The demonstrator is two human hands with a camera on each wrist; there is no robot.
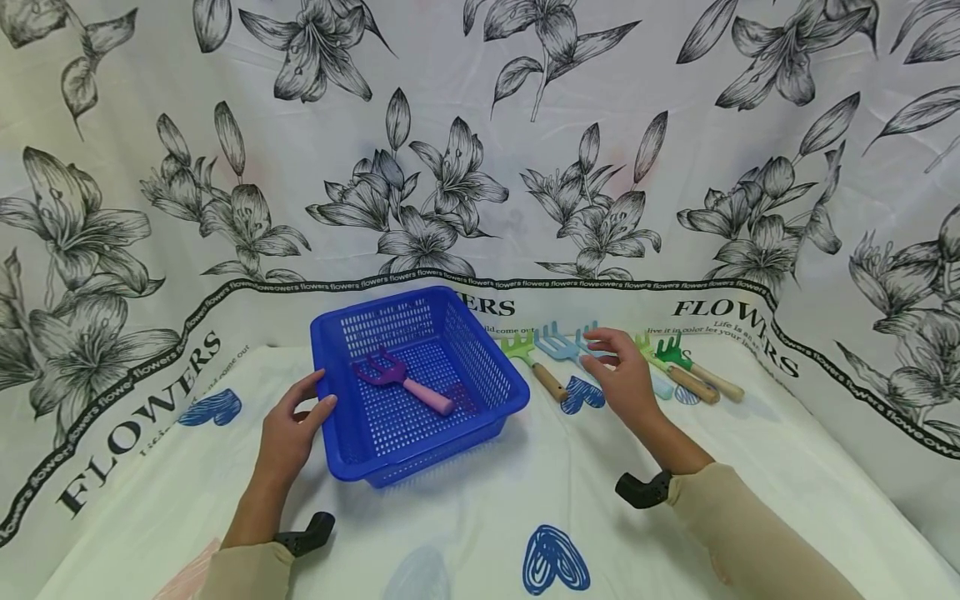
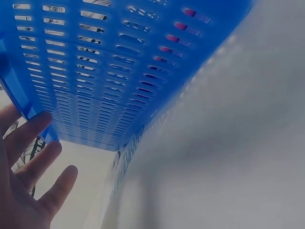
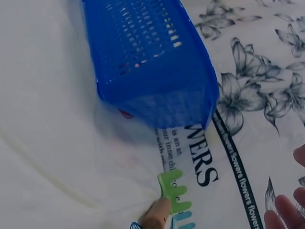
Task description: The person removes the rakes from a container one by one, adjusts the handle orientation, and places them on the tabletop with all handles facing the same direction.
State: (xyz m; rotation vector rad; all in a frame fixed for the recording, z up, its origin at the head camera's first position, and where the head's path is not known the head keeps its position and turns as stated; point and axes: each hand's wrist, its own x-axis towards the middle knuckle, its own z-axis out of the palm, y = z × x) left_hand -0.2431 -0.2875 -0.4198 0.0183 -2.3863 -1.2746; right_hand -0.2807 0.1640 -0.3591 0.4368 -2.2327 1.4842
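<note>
**A:** Where are the hands?

**B:** The left hand [image 1: 294, 423] rests against the near left corner of the blue basket [image 1: 480, 379], fingers straight and spread along the rim and wall, curled round nothing. The left wrist view shows those fingers [image 2: 29, 136] flat against the slotted blue wall.

**A:** And the right?

**B:** The right hand [image 1: 624, 372] is to the right of the basket, over the row of small garden tools, fingers relaxed and apart, gripping nothing. Its fingertips are at the head of the light blue fork [image 1: 556, 345]; whether they touch it I cannot tell.

**A:** What is in the basket?

**B:** One purple fork with a pink handle [image 1: 405, 381], lying flat on the basket floor, head toward the far left, handle toward the near right.

**A:** The other tools?

**B:** They lie on the worktop [image 1: 480, 517] in a row right of the basket, heads far, wooden handles near. A light green rake [image 1: 534, 360] is just beside the basket's right wall. Right of the hand are a yellow-green tool [image 1: 670, 370] and a dark green rake [image 1: 693, 366], side by side.

**A:** The surroundings?

**B:** A white cloth [image 1: 480, 167] printed with black lilies and the word FLOWERS covers the worktop and rises behind it.
</note>
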